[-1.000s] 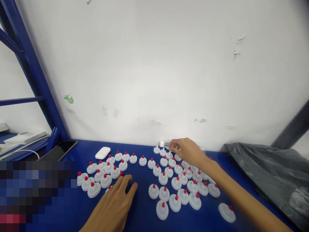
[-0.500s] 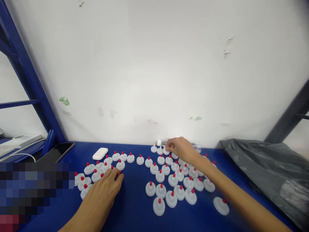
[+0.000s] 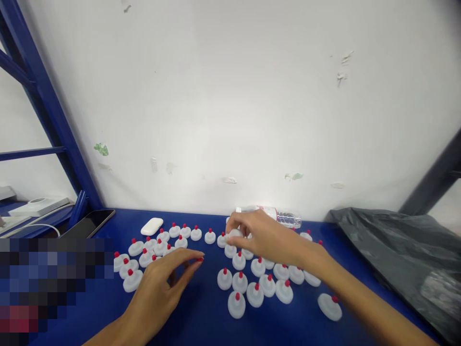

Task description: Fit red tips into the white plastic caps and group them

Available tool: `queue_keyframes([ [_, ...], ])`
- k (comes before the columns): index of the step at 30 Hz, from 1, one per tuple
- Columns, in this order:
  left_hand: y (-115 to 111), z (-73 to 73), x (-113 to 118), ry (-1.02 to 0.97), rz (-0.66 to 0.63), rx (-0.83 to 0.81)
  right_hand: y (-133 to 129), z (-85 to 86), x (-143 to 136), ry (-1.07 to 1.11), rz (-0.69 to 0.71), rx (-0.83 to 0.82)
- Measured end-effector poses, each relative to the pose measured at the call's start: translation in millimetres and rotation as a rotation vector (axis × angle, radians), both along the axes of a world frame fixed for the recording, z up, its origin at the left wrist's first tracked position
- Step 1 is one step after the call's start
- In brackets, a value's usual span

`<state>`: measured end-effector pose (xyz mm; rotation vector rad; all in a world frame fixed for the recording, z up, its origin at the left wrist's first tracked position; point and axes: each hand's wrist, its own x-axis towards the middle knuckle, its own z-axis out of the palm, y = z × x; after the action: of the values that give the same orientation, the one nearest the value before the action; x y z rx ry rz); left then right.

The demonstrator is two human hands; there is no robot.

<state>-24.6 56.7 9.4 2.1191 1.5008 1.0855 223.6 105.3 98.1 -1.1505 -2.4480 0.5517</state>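
Observation:
My left hand (image 3: 163,278) pinches a small red tip cap (image 3: 200,260) between thumb and fingertips, over bare blue table. My right hand (image 3: 257,234) has its fingers closed around a white round nozzle cap (image 3: 236,233), held above the right group; its nozzle end is hidden by the fingers. White nozzle caps with red tips stand on both sides: the left group (image 3: 131,281) beside my left hand, the right group (image 3: 236,305) below and around my right hand and forearm. One red-tipped cap (image 3: 329,307) lies tilted apart at the right.
Along the wall lies a clear plastic bottle (image 3: 288,219), partly behind my right hand. A white rounded case (image 3: 151,226) and a phone (image 3: 90,223) rest at the back left. A dark plastic bag (image 3: 392,259) covers the right side. Blue metal posts (image 3: 54,110) frame the left.
My left hand has risen from the left group and turned, now showing a red tip cap in its pinch. My right hand has come left and nearer from the back row, carrying a white nozzle cap.

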Motion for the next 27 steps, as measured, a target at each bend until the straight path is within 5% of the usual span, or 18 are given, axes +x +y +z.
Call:
queue_keyframes([
  [6, -5.4, 3.9, 3.2, -0.185, -0.003, -0.145, -17.6, -10.7, -23.8, -0.08, 0.057, 0.11],
  [16, -10.7, 8.1, 7.3, -0.215, -0.093, -0.065, -27.1, -16.3, -37.1, -0.145, 0.122, 0.183],
  [22, -6.4, 12.9, 6.3, -0.563, -0.139, -0.374, -24.8, -16.0, -37.6, -0.168, 0.239, 0.386],
  [27, -9.6, 24.3, 6.0, -0.788, -0.412, -0.597, -27.1, -13.7, -38.5, -0.077, 0.391, 0.396],
])
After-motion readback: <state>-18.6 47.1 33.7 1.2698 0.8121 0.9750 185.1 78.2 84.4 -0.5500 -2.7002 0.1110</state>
